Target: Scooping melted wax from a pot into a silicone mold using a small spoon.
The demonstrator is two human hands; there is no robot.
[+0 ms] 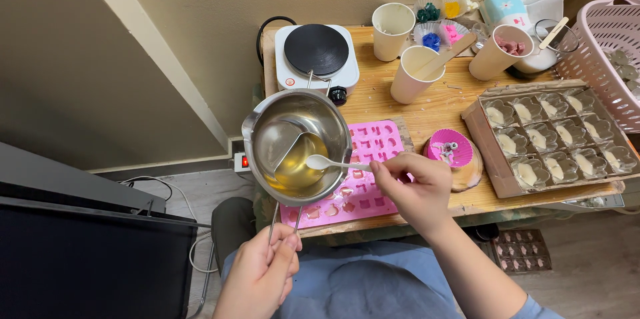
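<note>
1. between the two hands, a steel melting pot (pixel 297 146) hangs tilted over a pink silicone mould (pixel 360 176), with clear yellowish liquid pooled at its lower side.
2. left hand (pixel 261 272), nearest the body, is clenched around the pot's thin wire handle (pixel 273 222) and carries the pot above the mould's near-left corner.
3. right hand (pixel 417 186) pinches a white plastic spoon (pixel 333 164) by its stem; the bowl of the spoon sits inside the pot, at or just over the liquid.
4. judged from this, the step in hand is spooning liquid out of the pot; a few near cavities look already filled, most far ones look bare. the next move calls for a level spoon and a steady pot, so nothing drips on the mould's ribs.
5. just right of the right hand sits a pink frilled cup (pixel 449 148) on a wooden disc.
6. beyond it, a cardboard tray (pixel 477 134) of filled clear moulds.
7. further from both hands: an electric hotplate (pixel 317 54) and paper cups (pixel 416 74).
</note>
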